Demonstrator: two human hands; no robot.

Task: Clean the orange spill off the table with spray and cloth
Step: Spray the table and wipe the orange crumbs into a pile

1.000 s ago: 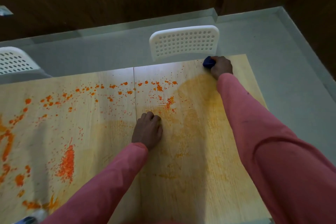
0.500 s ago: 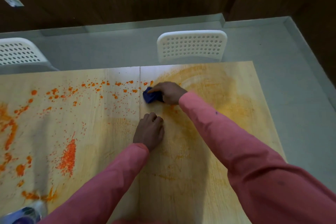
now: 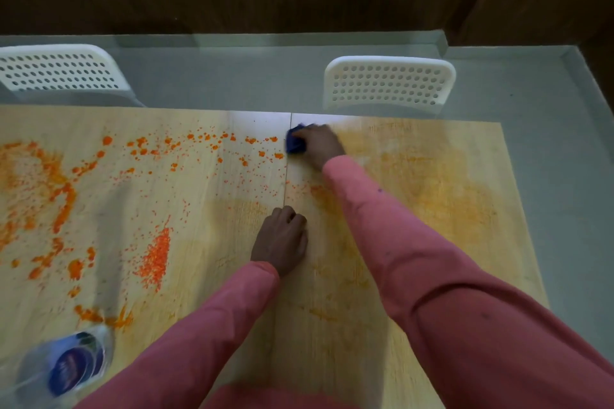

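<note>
Blue cloth (image 3: 295, 143), small and bunched, sits under the right hand (image 3: 319, 146) at the far edge of the wooden table (image 3: 432, 276), right on the seam btwn two tabletop panels. Right hand's fingers curl over the cloth and press it flat to the wood. Left hand (image 3: 280, 241) rests mid-table w/ fingers curled under, holding nothing, prob. bracing. Orange spill (image 3: 156, 256) covers the left panel in thick splatters; right panel shows only a pale orange smear. Spray bottle (image 3: 66, 365), clear w/ blue label, stands at the near left corner, well apart from both hands. Cloth looks soft, light and floppy, likely damp, so it should be gripped as a wad from above, palm bearing down. Bottle looks light plastic; best taken round its body.
</note>
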